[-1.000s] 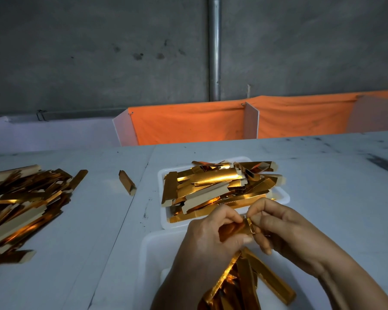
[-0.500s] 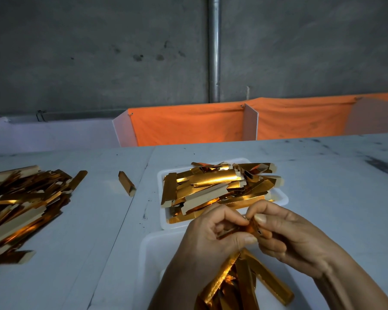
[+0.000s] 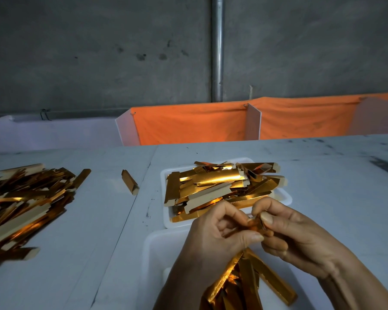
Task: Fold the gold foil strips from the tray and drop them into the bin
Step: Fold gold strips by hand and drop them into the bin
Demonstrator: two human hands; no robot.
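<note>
A white tray point(image 3: 285, 195) at the table's middle holds a heap of flat gold foil strips point(image 3: 213, 182). In front of it stands a white bin point(image 3: 157, 253) with several folded gold pieces point(image 3: 249, 283) inside. Above the bin my left hand point(image 3: 213, 240) and my right hand point(image 3: 298, 236) meet, both pinching one gold foil strip point(image 3: 257, 223) between thumbs and fingertips. Most of that strip is hidden by my fingers.
A big loose pile of gold strips point(image 3: 20, 204) lies on the table at the left. One single folded strip point(image 3: 129, 181) lies between that pile and the tray. An orange cloth barrier point(image 3: 188, 124) with white dividers runs behind the table, before a grey wall.
The strip between my fingers has become shorter and more bunched. My right thumb has shifted over its end and my left fingers have curled in. Tray, bin and piles are unmoved.
</note>
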